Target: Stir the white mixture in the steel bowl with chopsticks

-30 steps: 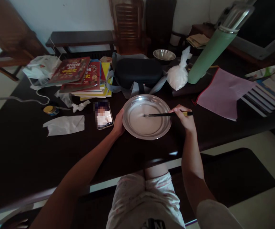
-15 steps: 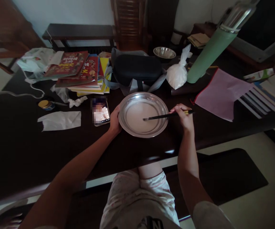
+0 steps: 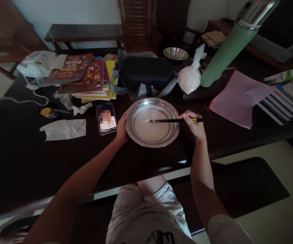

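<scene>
Home room with wooden chair (image 3: 136, 25), books (image 3: 72, 67)

Left hand (image 3: 122, 128) gripping metal basin (image 3: 153, 144), right hand (image 3: 194, 125) holding chopsticks (image 3: 166, 120)

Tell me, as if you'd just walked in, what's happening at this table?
A person's left hand holds the side of a metal bowl. The right hand grips black chopsticks, their tips in the pale liquid inside. A lit phone lies beside the left hand, and a tied bag of white contents sits beyond the bowl.
</scene>
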Available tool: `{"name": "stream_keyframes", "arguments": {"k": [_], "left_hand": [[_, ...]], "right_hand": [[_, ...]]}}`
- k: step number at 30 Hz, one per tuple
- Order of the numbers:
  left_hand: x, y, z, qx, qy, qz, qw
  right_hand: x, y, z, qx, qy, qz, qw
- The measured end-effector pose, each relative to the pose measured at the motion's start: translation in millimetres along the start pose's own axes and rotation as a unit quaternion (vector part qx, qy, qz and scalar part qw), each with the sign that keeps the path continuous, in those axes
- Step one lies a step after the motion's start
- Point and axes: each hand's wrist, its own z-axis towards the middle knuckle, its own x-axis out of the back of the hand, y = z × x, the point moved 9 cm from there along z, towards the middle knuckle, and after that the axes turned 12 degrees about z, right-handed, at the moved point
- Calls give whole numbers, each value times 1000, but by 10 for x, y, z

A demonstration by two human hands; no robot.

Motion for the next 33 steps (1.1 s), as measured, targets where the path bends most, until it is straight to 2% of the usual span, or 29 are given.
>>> {"name": "stream_keyframes", "arguments": {"k": [3,7,8,12,13,18,19,23,25,29,33], "left_hand": [[-4,-9,-3,2,2,-5,1000],[0,-20,-3,4,7,-5,1000],[0,-21,-1,5,6,-4,1000],[-5,-8,0,0,-2,0,1000],[-7,-6,-2,0,-4,1,1000],[-28,23,-19,-5,-11,10,1000],[-35,31,-24,-6,-13,10,1000],[-49,49,-32,-10,-13,2,1000],[-47,52,-29,-14,-11,-2,1000],[-33,30,-13,-14,-8,2,1000],[-26,23,-2,-16,-7,6,1000]], "right_hand": [[96,12,-11,-7,48,28,998],[-57,-5,-12,-11,-30,20,999],[-63,-15,-11,-7,-33,9,999],[111,5,-20,-7,50,12,999],[123,25,-25,-15,55,23,998],[-77,20,-15,-14,-39,16,999],[-69,10,-8,-8,-32,8,999],[125,35,-11,-9,63,22,998],[116,65,-18,-20,52,33,998],[-27,42,-11,-12,-23,7,1000],[98,34,-1,-3,44,23,999]]}}
